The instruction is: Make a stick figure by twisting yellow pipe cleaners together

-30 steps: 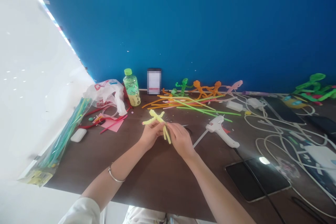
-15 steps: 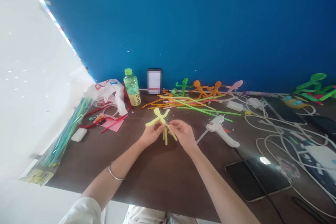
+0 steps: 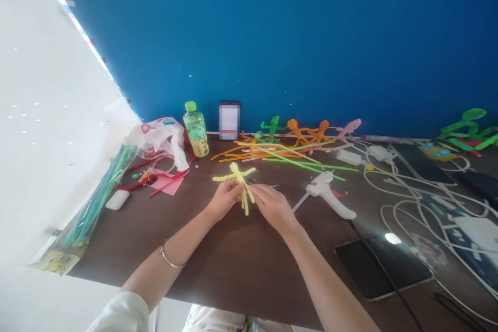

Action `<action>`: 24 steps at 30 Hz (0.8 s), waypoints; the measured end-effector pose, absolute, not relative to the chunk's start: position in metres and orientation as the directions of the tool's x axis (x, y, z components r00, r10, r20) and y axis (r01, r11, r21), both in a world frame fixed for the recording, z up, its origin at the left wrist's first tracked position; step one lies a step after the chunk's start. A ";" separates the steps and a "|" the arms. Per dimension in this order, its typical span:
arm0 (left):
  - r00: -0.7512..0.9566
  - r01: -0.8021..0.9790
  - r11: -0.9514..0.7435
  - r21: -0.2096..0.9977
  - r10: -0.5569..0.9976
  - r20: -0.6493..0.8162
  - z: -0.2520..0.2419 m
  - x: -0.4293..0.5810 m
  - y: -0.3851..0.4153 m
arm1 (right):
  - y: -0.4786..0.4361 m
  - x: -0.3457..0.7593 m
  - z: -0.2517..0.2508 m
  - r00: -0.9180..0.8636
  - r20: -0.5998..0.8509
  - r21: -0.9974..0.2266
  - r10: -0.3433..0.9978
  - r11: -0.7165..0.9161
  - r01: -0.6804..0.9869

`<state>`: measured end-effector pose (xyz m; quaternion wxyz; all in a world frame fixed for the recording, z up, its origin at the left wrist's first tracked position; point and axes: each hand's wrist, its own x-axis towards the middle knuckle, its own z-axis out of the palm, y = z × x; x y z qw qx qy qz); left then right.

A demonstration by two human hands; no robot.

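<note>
Yellow pipe-cleaner figure (image 3: 238, 176) held up clear of the dark brown worktop (image 3: 233, 262), between both hands. Left hand (image 3: 224, 198): grip closed, thumb and fingers pinched around the figure's middle, a metal bangle (image 3: 170, 255) on the wrist. Right hand (image 3: 273, 207): grip closed too, fingertips (image 3: 253, 190) on the hanging leg strands. Sound handling here, by the look of it: a firm pinch right at the crossing, strands lying side by side, each twist drawn snug against the body.

Near the right hand, a white glue gun (image 3: 329, 199). Farther ahead, a loose spread of pipe cleaners (image 3: 280, 153) in green, orange and yellow. Along the back, a green-capped drink bottle (image 3: 195, 129), a crumpled plastic bag (image 3: 159, 137), and small green, orange and pink pipe-cleaner figures (image 3: 298, 132). Off to the left, a long packet of pipe cleaners (image 3: 97, 207) and pink paper (image 3: 167, 185). Off to the right, tangled white cables (image 3: 408, 192) and a dark tablet (image 3: 383, 264). Behind everything, a deep blue wall (image 3: 272, 46).
</note>
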<state>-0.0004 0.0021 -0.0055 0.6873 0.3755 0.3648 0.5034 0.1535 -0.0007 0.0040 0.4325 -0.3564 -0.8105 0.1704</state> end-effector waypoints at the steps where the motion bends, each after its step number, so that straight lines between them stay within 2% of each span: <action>1: 0.222 -0.413 0.192 0.890 0.969 -0.106 -0.007 0.001 0.001 | -0.001 0.151 0.003 -0.332 0.577 -0.608 0.746 0.664 0.435; 3: 0.185 -0.363 0.124 0.923 0.981 -0.059 -0.008 0.002 -0.001 | -0.003 0.145 0.003 -0.181 0.515 -0.737 0.838 0.540 0.406; 4: 0.153 -0.313 0.076 0.947 0.988 -0.029 -0.008 0.002 -0.002 | -0.003 0.141 0.003 -0.102 0.437 -0.824 0.894 0.443 0.353; 6: 0.083 -0.185 -0.031 0.982 0.995 0.047 -0.007 0.001 -0.004 | -0.003 0.136 0.004 -0.023 0.204 -0.968 0.979 0.206 0.143; 7: 0.063 -0.121 -0.081 0.989 0.994 0.089 -0.005 0.000 -0.005 | -0.002 0.135 0.005 -0.053 0.074 -0.997 0.996 0.075 0.008; 9: 0.058 -0.027 -0.159 0.987 0.985 0.161 -0.002 -0.002 -0.006 | 0.001 0.135 0.006 -0.198 -0.120 -0.962 0.973 -0.163 -0.218; 11: 0.040 0.023 -0.208 0.978 0.978 0.207 0.002 -0.003 -0.005 | 0.004 0.138 0.008 -0.305 -0.188 -0.901 0.934 -0.287 -0.324; 12: 0.017 0.034 -0.214 0.976 0.977 0.213 0.003 -0.004 -0.004 | 0.005 0.140 0.009 -0.306 -0.181 -0.894 0.935 -0.286 -0.344; 15: -0.046 -0.037 -0.110 0.993 0.993 0.108 0.001 -0.002 -0.001 | 0.004 0.142 0.010 -0.088 -0.028 -0.956 0.996 -0.052 -0.289; 17: 0.019 -0.170 0.044 0.984 0.999 -0.042 -0.001 0.000 0.001 | 0.001 0.143 0.010 0.089 0.187 -0.978 0.978 0.194 -0.072; 18: 0.084 -0.243 0.130 0.961 0.990 -0.113 -0.002 0.000 0.001 | 0.000 0.144 0.010 0.128 0.320 -0.947 0.939 0.313 0.076; 21: 0.286 -0.436 0.356 0.827 0.926 -0.248 -0.002 -0.002 0.002 | -0.002 0.149 0.009 0.049 0.660 -0.696 0.750 0.585 0.416; 24: 0.299 -0.623 0.441 0.646 0.897 -0.325 0.000 -0.010 0.008 | -0.001 0.155 0.007 -0.027 0.797 -0.506 0.604 0.690 0.518</action>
